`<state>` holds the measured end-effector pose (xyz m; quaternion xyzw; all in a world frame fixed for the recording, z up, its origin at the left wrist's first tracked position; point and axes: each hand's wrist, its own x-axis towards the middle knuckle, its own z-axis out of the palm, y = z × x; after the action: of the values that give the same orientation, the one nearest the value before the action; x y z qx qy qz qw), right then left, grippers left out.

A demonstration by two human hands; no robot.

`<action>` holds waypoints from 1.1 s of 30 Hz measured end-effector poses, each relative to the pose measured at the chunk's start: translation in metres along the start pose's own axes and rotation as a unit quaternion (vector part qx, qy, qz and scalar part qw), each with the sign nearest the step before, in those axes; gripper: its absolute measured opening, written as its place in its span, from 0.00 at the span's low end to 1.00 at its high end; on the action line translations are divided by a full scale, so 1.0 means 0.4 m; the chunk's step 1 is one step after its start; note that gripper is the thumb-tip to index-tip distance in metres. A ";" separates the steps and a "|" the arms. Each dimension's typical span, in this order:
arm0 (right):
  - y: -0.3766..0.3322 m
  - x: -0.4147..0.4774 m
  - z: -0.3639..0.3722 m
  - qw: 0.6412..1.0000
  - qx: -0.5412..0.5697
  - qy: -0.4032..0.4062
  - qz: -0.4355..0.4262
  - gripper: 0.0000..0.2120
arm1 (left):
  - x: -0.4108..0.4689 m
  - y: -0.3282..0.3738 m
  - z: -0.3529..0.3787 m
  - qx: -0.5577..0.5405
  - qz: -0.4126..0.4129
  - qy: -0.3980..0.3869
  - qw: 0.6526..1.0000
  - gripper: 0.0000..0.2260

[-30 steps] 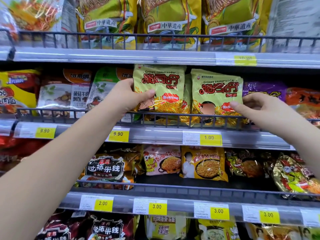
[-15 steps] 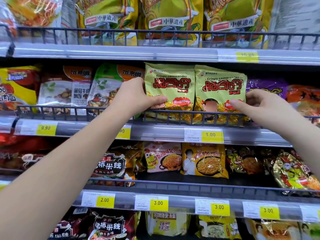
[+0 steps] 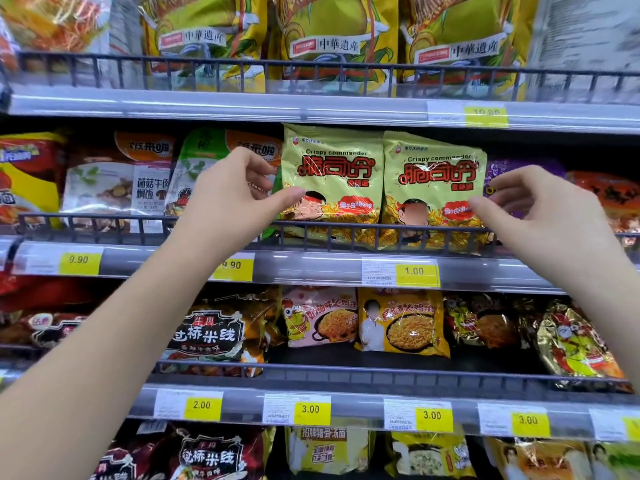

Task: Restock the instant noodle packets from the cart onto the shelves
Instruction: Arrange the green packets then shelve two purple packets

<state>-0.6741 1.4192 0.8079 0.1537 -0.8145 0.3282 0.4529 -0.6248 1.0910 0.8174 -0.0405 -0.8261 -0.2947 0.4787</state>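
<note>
Two green "Crispy commander" noodle packets stand upright side by side behind the wire rail of the middle shelf: the left packet and the right packet. My left hand hovers at the left packet's left edge. Its thumb tip touches the packet's front, and its fingers are loosely curled, clear of it. My right hand mirrors this at the right packet's right edge, thumb tip on the packet, fingers loosely curled in front of a purple packet. No cart is in view.
Rice-meal packs fill the middle shelf to the left, and an orange packet lies at far right. Large yellow noodle bags line the top shelf. Mixed noodle packets sit on the lower shelves behind wire rails.
The left packet slid right and now stands next to the right one. My left hand let go of it and drew back to its edge. My right hand eased slightly away.
</note>
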 end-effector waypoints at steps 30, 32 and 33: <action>-0.685 -0.458 0.444 0.618 0.631 -0.455 -0.116 0.20 | -0.622 -0.107 -0.604 0.009 -0.180 0.149 0.972 0.16; -0.768 -0.509 0.464 0.586 0.644 -0.475 -0.124 0.20 | -0.671 -0.121 -0.672 0.029 -0.198 0.172 0.965 0.16; -0.811 -0.536 0.475 0.572 0.649 -0.486 -0.127 0.20 | -0.695 -0.132 -0.705 0.035 -0.206 0.183 0.961 0.15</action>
<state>-0.5011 1.0418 0.6853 0.6445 -0.4534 0.5839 -0.1950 -0.2773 0.9590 0.6712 0.2016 -0.7247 -0.3601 0.5518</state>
